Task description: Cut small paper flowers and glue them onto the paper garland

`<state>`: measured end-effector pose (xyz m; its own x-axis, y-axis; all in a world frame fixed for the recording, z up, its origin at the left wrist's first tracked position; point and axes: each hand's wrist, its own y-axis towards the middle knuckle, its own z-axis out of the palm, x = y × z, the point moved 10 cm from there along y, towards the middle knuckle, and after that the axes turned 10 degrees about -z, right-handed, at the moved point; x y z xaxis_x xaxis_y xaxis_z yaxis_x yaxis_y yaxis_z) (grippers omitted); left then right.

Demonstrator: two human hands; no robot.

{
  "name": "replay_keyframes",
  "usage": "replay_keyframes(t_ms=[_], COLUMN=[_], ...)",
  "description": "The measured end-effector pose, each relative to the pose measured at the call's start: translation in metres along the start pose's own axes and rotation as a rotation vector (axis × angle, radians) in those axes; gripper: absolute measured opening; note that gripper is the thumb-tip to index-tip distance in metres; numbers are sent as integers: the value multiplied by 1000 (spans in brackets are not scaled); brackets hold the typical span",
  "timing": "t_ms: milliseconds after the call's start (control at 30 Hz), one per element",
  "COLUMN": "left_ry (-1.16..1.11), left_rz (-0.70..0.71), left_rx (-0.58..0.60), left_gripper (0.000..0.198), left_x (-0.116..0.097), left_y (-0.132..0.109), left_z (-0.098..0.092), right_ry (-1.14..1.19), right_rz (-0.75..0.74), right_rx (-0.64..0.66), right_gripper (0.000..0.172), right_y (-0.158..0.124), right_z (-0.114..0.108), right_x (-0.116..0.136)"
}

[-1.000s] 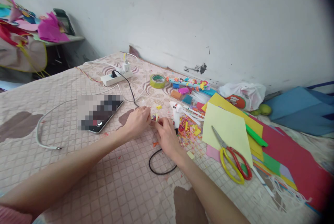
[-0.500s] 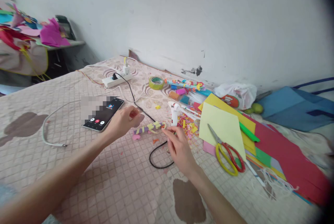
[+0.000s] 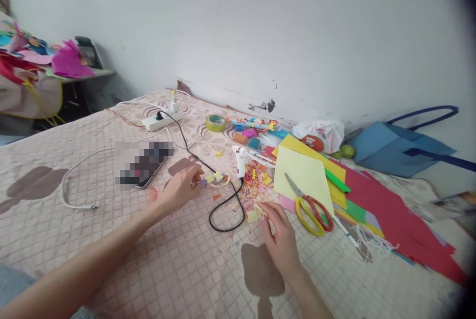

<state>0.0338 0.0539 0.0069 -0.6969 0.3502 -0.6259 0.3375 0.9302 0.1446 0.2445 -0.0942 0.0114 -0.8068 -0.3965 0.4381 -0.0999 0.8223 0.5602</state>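
My left hand (image 3: 181, 189) is closed, its fingertips at the left end of a short purple stick (image 3: 215, 178) wound with a pale yellow paper strip and small yellow shapes. Part of that end is hidden behind the fingers. My right hand (image 3: 280, 232) rests low on the quilted cover, thumb and fingers pinched at small pale yellow paper pieces (image 3: 253, 216). Between the hands lies the looped black cord (image 3: 227, 230) of a white glue gun (image 3: 241, 161), which stands just beyond the stick. Colourful paper scraps (image 3: 256, 180) are strewn beside the gun.
Scissors (image 3: 310, 210) lie on pale yellow paper (image 3: 301, 170), over stacked coloured sheets (image 3: 390, 210). A phone (image 3: 152, 170), white cable (image 3: 64, 187), power strip (image 3: 161, 120) and tape roll (image 3: 215, 123) lie left and behind. A blue bag (image 3: 394, 148) sits far right by the wall.
My right hand has left the stick's right end and moved down and right to the yellow paper pieces. My left hand has come to the stick's left end. The view has shifted slightly.
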Motion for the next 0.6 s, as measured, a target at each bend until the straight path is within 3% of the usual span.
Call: replay_keyframes(t_ms=[200,367,467,600], left_ry=[-192,-277,-299,-350], left_rz=[-78,-147,-163,-132], left_rx=[-111,-122,-127,-251], left_gripper=[23,24,24,20], left_x=[15,22,26,35], left_y=[2,11,18,18], left_z=[-17,-29,-32,-37], right_ry=[-1,34,86,26], right_rz=[-19,-18,62,94], right_rx=[-60,-104,-216,-362], right_gripper=[34,33,24,8], right_y=[7,33,40,26], right_z=[-7,-15,-24,-38], right_x=[3,7,-1,-13])
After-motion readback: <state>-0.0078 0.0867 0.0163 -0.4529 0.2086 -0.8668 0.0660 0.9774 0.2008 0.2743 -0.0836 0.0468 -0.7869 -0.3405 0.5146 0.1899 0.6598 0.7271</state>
